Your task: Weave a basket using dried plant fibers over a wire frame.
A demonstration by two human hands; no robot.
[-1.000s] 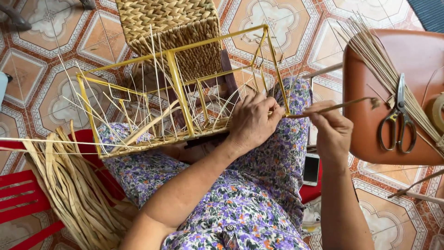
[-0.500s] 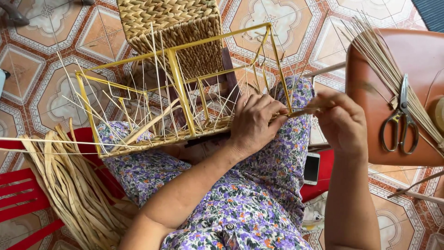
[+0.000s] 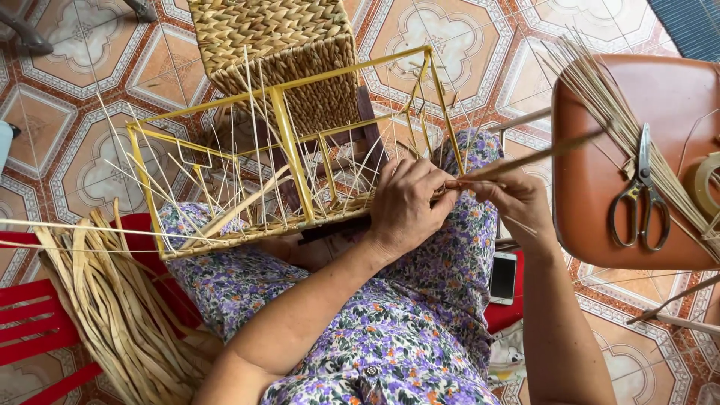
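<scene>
The right hand's (image 3: 517, 199) fingers (image 3: 471, 186) are pinching a thin brown dried-fibre strand (image 3: 540, 156) shut at the near rim of the yellow metal wire basket frame (image 3: 289, 150), which is resting across the lap. The left hand (image 3: 409, 204) is curling closed over that rim, touching the right fingers. Silver steel scissors (image 3: 639, 199) are lying on an orange plastic stool (image 3: 600, 225) nearby.

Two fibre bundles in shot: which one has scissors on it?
The thin pale bundle on the brown stool, scissors across it. The wide flat strips lie bare.
</scene>
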